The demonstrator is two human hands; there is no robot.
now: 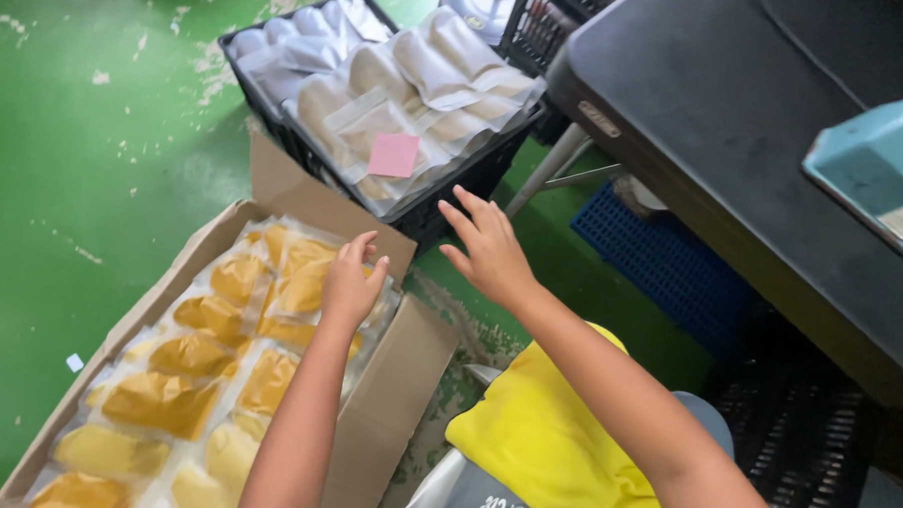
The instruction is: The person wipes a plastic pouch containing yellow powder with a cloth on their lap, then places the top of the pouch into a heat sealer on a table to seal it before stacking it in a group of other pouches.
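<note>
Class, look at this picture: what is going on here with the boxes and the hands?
A seated person reaches both bare hands forward. The left hand hovers over an open cardboard box packed with clear pouches of yellow-orange powder. The right hand is spread open in the air, near a black plastic crate of pale powder pouches with a pink square note on top. Neither hand holds anything.

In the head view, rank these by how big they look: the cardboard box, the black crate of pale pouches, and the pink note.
1. cardboard box, though it is nearer the camera
2. black crate
3. pink note
</note>
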